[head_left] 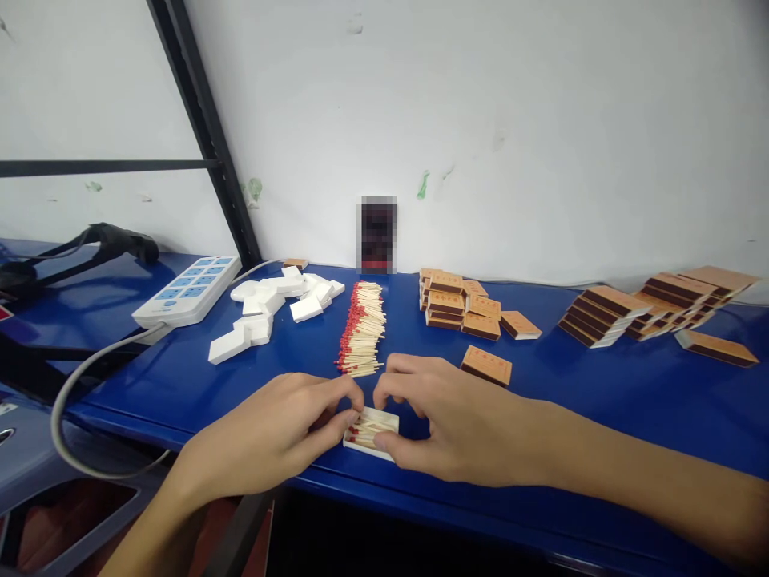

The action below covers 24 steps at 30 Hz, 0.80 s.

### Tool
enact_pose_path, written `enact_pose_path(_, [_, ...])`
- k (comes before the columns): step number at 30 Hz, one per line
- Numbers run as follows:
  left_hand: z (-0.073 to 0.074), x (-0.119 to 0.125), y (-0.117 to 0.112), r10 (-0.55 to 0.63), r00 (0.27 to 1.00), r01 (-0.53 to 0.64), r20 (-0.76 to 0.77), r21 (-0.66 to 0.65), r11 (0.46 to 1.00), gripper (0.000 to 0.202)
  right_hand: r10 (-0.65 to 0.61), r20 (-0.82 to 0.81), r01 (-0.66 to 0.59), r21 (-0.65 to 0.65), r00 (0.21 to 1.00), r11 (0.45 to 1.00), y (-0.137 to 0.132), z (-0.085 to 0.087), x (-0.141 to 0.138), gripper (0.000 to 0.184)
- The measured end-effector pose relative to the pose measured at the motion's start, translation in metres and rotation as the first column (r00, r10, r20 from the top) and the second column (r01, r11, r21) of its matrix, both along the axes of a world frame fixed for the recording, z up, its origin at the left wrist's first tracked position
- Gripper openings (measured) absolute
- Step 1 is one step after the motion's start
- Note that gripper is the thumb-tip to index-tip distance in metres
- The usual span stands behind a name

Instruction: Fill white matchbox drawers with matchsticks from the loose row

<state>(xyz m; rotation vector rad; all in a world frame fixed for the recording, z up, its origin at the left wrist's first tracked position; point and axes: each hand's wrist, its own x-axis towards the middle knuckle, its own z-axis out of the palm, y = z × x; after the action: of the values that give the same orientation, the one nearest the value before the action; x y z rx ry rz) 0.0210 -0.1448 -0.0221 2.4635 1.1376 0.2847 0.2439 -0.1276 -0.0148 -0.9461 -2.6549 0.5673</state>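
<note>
As they curl inward, both hands (273, 437) (462, 425) touch the matchstick tray (368, 450).

Fingers (404, 450) hide parts of the white tray (369, 451), pixelation blurs the dark panel (376, 232), and print on the matchboxes (445, 301) is too small to read.

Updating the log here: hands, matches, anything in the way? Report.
Left hand at white tray, left end; right hand at its right. Matches inside, visible red heads left. Hands partly hide tray; match pile beyond.
</note>
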Motion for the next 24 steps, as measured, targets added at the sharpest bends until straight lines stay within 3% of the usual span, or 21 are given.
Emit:
enact_pose_path(4, [-0.007,-0.003,0.002,-0.001,0.999,0.000,0.044,0.019,1.000,0.014,0.034,0.022,-0.033,-0.035,0.999,0.999,-0.001,-0.005,-0.001,0.025])
enact_pose_path(11, [-0.008,0.001,0.001,-0.051,0.992,0.053,0.118,-0.010,0.999,0.019,0.063,0.079,-0.060,-0.041,0.995,0.997,0.003,-0.008,-0.001,0.013])
enact_pose_path(15, [-0.010,0.001,0.001,-0.001,0.996,0.000,0.091,0.012,1.000,0.016,0.071,0.055,-0.067,-0.062,0.996,0.996,0.004,-0.007,0.002,0.014])
enact_pose_path(24, [-0.017,0.000,0.003,0.021,0.997,-0.022,0.077,0.013,1.000,0.017,0.052,0.113,-0.059,0.060,0.992,0.996,0.001,-0.009,0.002,0.017])
